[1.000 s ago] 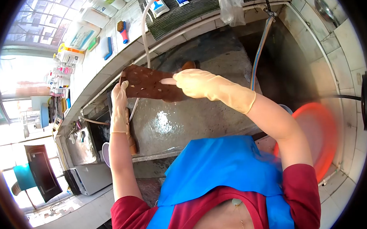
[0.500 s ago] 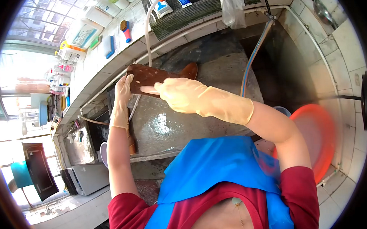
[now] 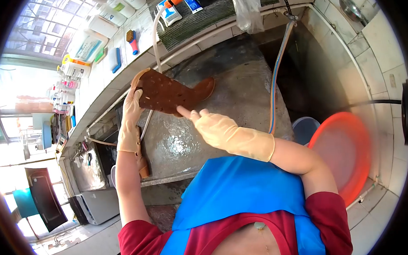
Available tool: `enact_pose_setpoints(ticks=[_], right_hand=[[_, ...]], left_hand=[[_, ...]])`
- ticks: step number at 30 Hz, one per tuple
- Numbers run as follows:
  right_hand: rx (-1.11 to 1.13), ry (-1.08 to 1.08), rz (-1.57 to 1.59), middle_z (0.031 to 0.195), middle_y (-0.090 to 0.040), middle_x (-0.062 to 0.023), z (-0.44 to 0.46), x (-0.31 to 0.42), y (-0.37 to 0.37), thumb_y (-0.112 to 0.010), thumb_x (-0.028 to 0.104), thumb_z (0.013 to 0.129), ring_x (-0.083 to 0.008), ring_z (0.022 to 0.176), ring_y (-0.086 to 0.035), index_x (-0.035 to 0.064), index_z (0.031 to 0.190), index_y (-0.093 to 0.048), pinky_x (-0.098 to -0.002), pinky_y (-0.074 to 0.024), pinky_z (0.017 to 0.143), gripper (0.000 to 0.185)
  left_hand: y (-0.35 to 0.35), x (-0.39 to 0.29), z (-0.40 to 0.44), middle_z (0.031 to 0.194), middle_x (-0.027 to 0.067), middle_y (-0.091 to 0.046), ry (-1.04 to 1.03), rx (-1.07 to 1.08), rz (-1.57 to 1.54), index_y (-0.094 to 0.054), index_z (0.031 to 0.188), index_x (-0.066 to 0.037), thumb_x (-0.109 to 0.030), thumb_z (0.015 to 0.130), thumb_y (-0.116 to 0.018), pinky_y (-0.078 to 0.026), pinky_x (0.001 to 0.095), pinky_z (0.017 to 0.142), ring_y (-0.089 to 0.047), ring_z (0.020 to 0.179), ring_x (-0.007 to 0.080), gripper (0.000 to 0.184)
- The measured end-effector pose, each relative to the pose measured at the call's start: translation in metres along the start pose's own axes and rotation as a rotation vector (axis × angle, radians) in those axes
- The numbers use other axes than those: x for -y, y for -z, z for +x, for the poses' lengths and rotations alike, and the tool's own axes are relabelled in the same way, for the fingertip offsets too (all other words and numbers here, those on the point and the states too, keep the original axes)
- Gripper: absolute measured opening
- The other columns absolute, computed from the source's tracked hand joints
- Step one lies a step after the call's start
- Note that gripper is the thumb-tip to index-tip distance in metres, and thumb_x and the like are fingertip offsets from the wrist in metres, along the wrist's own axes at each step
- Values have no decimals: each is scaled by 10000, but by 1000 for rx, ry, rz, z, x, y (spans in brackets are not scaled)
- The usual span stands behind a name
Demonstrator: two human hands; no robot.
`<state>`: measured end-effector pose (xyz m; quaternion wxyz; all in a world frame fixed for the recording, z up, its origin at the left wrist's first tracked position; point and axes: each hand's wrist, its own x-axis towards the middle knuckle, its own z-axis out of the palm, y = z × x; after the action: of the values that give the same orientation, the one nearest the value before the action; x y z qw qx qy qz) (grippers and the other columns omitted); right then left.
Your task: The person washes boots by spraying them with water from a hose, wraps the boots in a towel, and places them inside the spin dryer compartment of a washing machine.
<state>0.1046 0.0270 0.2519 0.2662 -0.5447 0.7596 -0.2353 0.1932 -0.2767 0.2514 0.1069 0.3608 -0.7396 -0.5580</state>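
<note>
A brown boot (image 3: 166,90) with small light spots on its shaft lies over the wet grey slab (image 3: 204,145), its toe pointing right. My left hand (image 3: 132,103), in a cream glove, grips the top edge of the shaft. My right hand (image 3: 210,126), also gloved, is at the shaft's lower edge. From its fingers a pale pinkish tool (image 3: 184,112) sticks out and touches the boot; the part inside the hand is hidden. Beneath my left forearm a second brown boot (image 3: 142,163) is partly visible.
An orange basin (image 3: 342,156) and a grey-blue bucket (image 3: 305,129) are at the right. A striped hose (image 3: 276,80) hangs beside the slab. Along the back ledge lie a blue brush (image 3: 116,59), a red-handled brush (image 3: 132,42), several bottles and a plastic bag (image 3: 247,11).
My right hand has moved down and toward me, from across the shaft to its lower edge, uncovering more of the boot. The boot's toe now tilts slightly lower. My left hand keeps its hold.
</note>
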Motion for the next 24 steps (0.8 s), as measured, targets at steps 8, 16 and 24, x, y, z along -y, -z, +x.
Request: enact_pose_setpoints(ticks=[8,16,24], right_hand=[[-98,-168,-90,1130,-598,-247,-9,-40,-7,-481,36,903,-348,948,-663,-11,1504,-265,-407,-565,813,640],[19,-170,22,1174,-573,-232,-12,-48,-4,-451,17,909,-366,1052,-618,78,1527,-270,-435,-531,873,647],[-181,-41,199,843,-607,-180,-36,-46,46,-474,31,926,-347,819,-596,21,1274,-512,-412,-506,750,350]], left_hand=[[-1,-17,-26,1121,20,-623,-21,135,-27,-541,1294,-56,-303,990,-536,-500,334,856,-596,991,134,392],[-15,-64,-22,785,233,-668,83,162,1060,-699,878,84,-691,750,-642,-491,402,750,-654,784,331,788],[-80,-78,-27,979,201,-674,17,491,1163,-609,1030,13,-284,876,-638,-489,421,818,-634,930,377,336]])
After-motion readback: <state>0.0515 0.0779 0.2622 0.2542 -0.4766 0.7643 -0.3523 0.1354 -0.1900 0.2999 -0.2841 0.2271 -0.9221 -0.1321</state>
